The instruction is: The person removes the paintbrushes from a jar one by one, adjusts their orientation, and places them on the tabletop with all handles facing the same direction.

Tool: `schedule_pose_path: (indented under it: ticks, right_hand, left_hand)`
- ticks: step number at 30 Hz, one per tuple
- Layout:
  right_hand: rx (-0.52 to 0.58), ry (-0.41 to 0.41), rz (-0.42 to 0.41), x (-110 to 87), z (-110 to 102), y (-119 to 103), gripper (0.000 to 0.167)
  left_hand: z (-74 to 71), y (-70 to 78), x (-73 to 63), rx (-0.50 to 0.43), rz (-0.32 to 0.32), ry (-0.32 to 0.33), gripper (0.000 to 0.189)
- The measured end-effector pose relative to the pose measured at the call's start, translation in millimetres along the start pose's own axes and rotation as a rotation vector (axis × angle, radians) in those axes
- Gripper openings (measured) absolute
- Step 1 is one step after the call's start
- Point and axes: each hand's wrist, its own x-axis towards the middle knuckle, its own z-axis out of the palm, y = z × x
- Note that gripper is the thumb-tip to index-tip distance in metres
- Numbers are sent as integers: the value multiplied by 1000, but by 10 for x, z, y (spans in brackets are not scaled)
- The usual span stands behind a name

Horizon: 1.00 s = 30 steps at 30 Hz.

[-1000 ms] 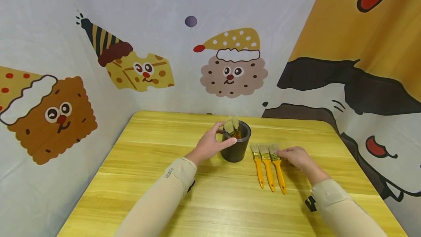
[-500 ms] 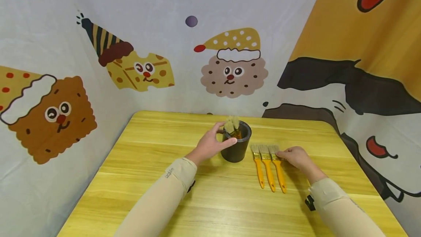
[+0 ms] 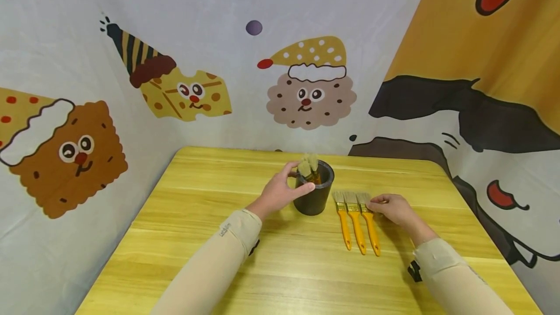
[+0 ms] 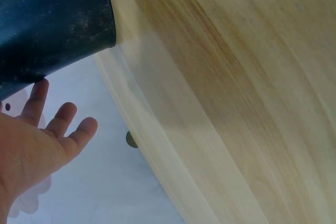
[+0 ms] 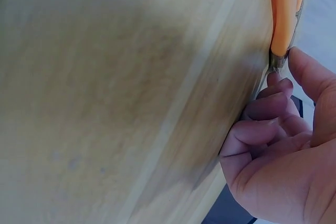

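A black cup stands on the wooden table, with paintbrushes inside, bristles up. My left hand holds the cup at its left side, thumb at the front and fingers behind; in the left wrist view, one fingertip meets the cup's dark wall while two others spread away. Three paintbrushes with orange handles lie side by side right of the cup, bristles away from me. My right hand pinches the rightmost paintbrush at its metal band. In the right wrist view, thumb and forefinger meet just below the orange handle.
The other two flat paintbrushes, the middle one and the left one, lie close between the cup and the right hand. Behind the table hangs a white cloth printed with cartoon snacks, near its back edge.
The rightmost paintbrush has shifted slightly, its handle now more in line with the others. The left hand and the cup have stayed put.
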Motion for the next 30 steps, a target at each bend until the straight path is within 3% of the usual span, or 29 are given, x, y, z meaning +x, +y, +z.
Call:
schedule_pose_path:
  ticks: [12,17,23,27,30]
  right_hand:
    - [60,-18,20,-35,-60,-74,54]
    - [96,-16,14,25,-204,-213,66]
    - [234,-42,-50,156,-286,-596,70]
    - [303,-83,-151,169,-203,-955,62]
    - [291,-101,-225,157,-102,-1216,56]
  left_hand:
    - [1,18,-13,1,-5,1,91]
    - [-13,29,-24,4,-7,2,90]
    - [-11,21,-25,-3,-9,2,89]
    - [-5,19,-17,5,-4,-1,89]
    - [1,17,-3,20,-9,1,89]
